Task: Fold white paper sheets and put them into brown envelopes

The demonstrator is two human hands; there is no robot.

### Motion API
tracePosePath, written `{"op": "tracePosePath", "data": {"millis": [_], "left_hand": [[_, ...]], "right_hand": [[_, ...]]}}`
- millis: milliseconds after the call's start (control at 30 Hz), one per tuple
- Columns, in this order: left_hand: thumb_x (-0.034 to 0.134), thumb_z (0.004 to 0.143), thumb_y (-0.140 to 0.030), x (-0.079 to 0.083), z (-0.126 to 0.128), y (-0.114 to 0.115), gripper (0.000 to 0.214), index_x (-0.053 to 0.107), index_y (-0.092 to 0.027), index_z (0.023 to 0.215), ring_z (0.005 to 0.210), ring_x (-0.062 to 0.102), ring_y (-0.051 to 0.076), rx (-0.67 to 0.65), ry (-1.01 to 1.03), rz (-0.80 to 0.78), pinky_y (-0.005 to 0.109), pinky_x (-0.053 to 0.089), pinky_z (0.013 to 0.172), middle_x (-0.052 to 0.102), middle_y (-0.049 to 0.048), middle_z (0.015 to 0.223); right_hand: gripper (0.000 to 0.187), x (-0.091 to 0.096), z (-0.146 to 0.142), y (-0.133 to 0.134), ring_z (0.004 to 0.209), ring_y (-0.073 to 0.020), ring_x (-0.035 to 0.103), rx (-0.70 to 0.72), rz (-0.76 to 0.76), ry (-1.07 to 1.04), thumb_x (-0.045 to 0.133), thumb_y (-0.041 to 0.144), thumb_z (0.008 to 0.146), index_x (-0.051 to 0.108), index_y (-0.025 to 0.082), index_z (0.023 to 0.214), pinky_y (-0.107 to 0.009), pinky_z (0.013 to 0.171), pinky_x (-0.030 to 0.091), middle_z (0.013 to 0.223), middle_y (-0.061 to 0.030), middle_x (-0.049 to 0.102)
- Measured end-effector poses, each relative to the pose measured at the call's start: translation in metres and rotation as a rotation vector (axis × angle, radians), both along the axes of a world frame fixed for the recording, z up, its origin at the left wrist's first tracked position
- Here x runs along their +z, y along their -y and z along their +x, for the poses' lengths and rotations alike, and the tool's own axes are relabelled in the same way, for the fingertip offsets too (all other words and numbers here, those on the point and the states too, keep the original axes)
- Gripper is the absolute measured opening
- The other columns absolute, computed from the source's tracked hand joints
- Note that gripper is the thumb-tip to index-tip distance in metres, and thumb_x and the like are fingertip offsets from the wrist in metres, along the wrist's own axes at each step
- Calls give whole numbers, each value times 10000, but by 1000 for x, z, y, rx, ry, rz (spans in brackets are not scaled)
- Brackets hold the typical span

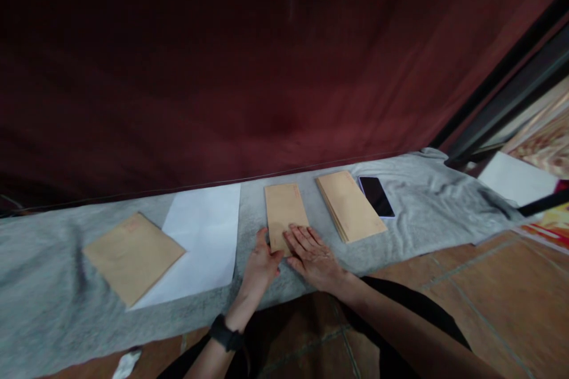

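A narrow brown paper envelope [285, 204] lies flat on a grey cloth in front of me. My left hand [262, 263] is at its lower left corner, thumb by the bottom edge and index finger along the side, with the other fingers curled and partly hidden. Flat across the envelope's lower right part rests my right hand [313, 254], its fingers stretched out. To the right of it sits a stack of similar brown envelopes [353, 207]. Further left, a squarer-looking brown envelope [133, 257] overlaps a white sheet of paper [207, 237].
A dark-screened phone [377, 196] lies beside the stack. The grey cloth [427, 207] covers a long, low surface against a dark red hanging fabric [267, 83]. Brown floor tiles [480, 290] run along the front. A crumpled white scrap [127, 362] is on the floor at lower left.
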State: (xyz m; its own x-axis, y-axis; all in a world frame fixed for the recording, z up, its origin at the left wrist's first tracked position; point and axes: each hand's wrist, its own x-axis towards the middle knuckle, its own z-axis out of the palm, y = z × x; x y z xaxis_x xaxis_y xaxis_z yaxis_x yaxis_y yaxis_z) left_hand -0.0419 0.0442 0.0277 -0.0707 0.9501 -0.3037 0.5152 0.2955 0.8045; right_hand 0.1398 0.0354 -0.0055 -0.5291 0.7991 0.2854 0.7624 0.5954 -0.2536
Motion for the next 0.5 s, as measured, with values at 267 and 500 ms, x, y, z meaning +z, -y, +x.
{"op": "tracePosePath", "data": {"millis": [267,500], "left_hand": [[344,1033,-341,16,21,20,391,649,-179,1215,913,733,270,-200,-779,345,420,567,826,753,129,1001],[349,1022,-514,-21,34,28,760,34,-155,1613,1541,237,276,-455,-585,688,498,329,1212,288,180,1651]], "right_hand": [[593,-10,2,-5,1513,-268,296,13,61,90,411,375,1061,284,155,1597,-495,1227,303,1640,-135,292],[624,-16,7,-1,1526,-298,251,70,57,180,470,251,1009,290,97,1586,-511,1248,266,1635,-154,299]]}}
